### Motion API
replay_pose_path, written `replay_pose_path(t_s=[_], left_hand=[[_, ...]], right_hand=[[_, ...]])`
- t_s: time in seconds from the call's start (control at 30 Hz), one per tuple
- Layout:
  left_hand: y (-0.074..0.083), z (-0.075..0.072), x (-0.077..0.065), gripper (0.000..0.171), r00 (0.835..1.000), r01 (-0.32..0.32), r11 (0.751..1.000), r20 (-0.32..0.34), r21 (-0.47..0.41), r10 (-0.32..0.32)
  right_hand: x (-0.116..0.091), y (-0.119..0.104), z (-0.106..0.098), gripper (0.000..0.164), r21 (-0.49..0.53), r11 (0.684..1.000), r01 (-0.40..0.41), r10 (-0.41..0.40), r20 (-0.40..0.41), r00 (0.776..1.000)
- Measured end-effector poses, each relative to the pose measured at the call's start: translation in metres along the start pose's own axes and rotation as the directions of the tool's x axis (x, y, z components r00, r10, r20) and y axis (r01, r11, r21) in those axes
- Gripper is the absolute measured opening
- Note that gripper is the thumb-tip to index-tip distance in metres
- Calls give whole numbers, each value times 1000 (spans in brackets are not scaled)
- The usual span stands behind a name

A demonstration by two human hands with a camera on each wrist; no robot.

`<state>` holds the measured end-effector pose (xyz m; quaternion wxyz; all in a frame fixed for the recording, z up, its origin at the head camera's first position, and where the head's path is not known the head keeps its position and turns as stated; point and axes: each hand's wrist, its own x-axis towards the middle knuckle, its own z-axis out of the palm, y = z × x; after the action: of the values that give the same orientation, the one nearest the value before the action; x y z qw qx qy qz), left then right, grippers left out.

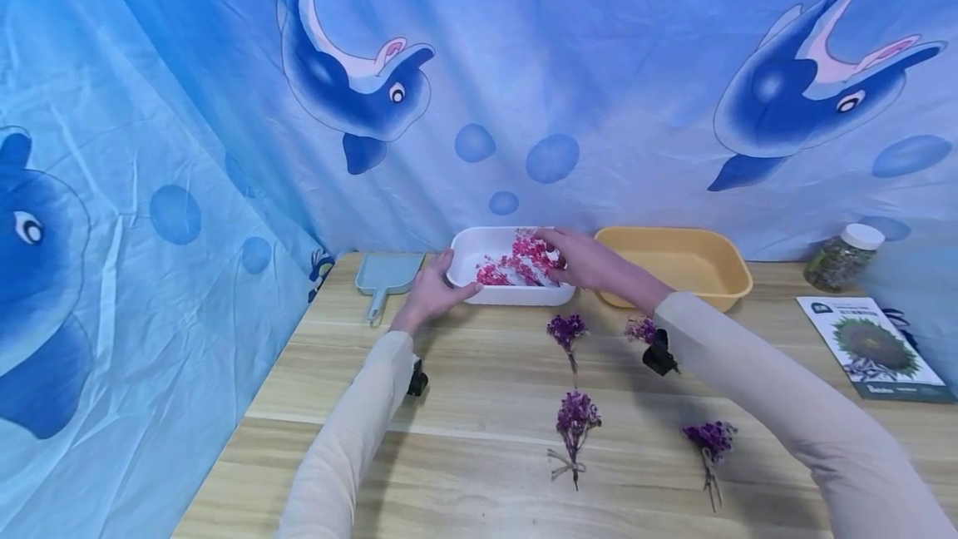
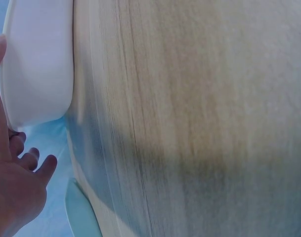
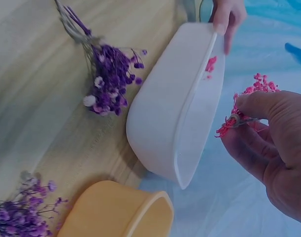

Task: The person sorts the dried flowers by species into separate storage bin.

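Curtain (image 1: 479, 48), blue, dolphin-printed: behind and to the left. Worktop (image 1: 464, 406), pale wood. Yellow tub (image 1: 741, 281): right of the white tub. White tub (image 1: 516, 298): long axis left to right; open side up. Booklet (image 1: 868, 335): far right. Dustpan (image 1: 389, 270): left, handle toward the person. Left hand (image 1: 434, 289): grips the white tub's left end, thumb on the near rim. Right hand (image 1: 587, 260): at the tub's right end; fingers pinched on a pink bunch. Jar (image 1: 841, 260), white-lidded: behind the booklet. Purple bunches (image 1: 578, 418), four: nearer the person. Pink bunch (image 3: 261, 85): between right thumb and fingers, at the white tub's open top; the right hand is nearer. Its long axis, partly hidden, slants in the right wrist view, blooms up and right of the tie. Further pink flowers (image 1: 492, 273): inside the white tub, left of the right fingers.
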<state>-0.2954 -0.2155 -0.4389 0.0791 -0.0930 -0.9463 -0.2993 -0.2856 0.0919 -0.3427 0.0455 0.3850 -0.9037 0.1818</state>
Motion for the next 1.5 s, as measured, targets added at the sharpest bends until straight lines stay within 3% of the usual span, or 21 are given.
replay_pose_path(t_s=[0.23,0.57,0.83,1.17,1.5], left_hand=[[-1,-1,0,106,1000,-1,1000,-3,-18,1],[-1,3,0,107,1000,-22,1000,-9,-18,22],[-8,-2,-2,108,1000,-2,1000,-18,-17,2],[-6,-2,-3,108,1000,1,999,-6,-32,-1],[-3,1,0,107,1000,-9,999,-13,-35,9]], right_hand=[[24,10,8,74,-24,998,-52,53,45,998],[43,17,28,74,-34,992,-124,127,98,987],[62,11,46,67,-55,994,-91,95,91,991],[66,13,57,65,-19,989,-149,150,76,986],[63,20,62,56,-64,995,-81,82,6,997]])
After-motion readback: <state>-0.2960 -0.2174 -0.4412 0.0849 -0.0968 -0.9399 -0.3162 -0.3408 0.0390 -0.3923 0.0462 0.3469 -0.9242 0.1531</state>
